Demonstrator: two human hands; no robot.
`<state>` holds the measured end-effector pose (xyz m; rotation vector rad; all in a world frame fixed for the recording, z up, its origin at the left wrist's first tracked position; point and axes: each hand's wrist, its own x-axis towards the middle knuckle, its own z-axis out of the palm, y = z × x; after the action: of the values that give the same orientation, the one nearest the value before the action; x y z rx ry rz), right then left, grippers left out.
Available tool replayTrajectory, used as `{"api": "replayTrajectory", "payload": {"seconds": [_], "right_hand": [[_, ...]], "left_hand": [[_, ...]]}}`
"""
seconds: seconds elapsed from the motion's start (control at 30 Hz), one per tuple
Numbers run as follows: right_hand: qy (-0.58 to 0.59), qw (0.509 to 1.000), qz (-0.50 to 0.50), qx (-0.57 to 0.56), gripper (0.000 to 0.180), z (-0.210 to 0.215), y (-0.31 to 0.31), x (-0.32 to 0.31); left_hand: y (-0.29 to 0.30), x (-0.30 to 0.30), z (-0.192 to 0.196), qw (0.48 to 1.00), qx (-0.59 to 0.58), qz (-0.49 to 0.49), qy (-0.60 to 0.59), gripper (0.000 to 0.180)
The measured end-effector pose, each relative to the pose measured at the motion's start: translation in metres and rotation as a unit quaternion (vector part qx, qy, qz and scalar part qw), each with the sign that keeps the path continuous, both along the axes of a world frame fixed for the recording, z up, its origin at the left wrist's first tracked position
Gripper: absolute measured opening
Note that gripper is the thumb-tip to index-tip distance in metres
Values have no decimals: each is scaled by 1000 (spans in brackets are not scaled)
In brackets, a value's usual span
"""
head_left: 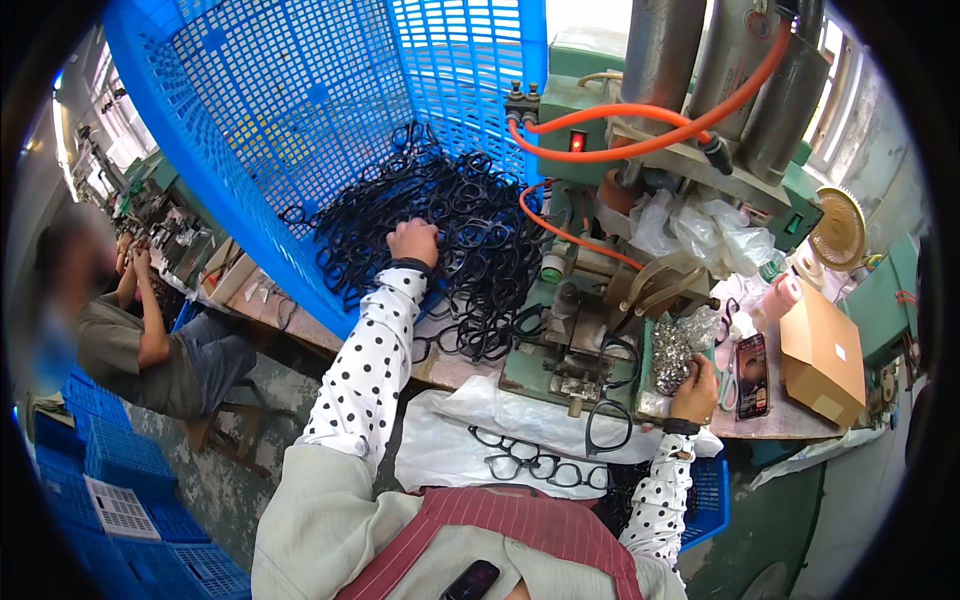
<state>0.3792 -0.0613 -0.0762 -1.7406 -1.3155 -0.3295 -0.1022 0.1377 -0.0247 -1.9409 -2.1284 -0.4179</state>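
A heap of black eyeglass frames [470, 230] fills the bottom of a large blue plastic basket [190, 180] and spills over its near side. My left hand [413, 243] is in that heap, its bent fingers closed on an eyeglass frame, fingertips partly hidden. At a green tray [655, 404] of small shiny metal parts [675, 368], my right hand [695, 392] has its fingers pinched together; what is between them is too small to make out. Between the hands, a single black eyeglass frame [609, 428] hangs at the front of a green press machine [540, 375].
Several frames [540, 468] lie on white sheeting [430, 435] over my lap. Orange hoses [640, 148] loop around the press. Right of the tray are scissors [727, 388], a phone [751, 375] and a cardboard box [822, 355]. A person [150, 340] sits at the left, near stacked blue crates [120, 450].
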Motion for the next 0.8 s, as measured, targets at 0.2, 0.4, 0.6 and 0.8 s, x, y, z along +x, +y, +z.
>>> {"api": "replayTrajectory", "payload": {"seconds": [0.2, 0.4, 0.6, 0.8], "right_hand": [[7, 999, -29, -39, 10, -1, -7, 3], [18, 1000, -21, 0, 11, 17, -3, -9], [393, 883, 256, -21, 18, 96, -14, -60], [392, 871, 295, -33, 34, 122, -15, -109]], "left_hand": [[-10, 19, -1, 992, -129, 4, -16, 34], [-53, 28, 2, 982, 116, -143, 32, 42], [-69, 62, 36, 965, 113, -215, -101, 22], [-74, 79, 39, 852, 111, -298, -417, 16]]}}
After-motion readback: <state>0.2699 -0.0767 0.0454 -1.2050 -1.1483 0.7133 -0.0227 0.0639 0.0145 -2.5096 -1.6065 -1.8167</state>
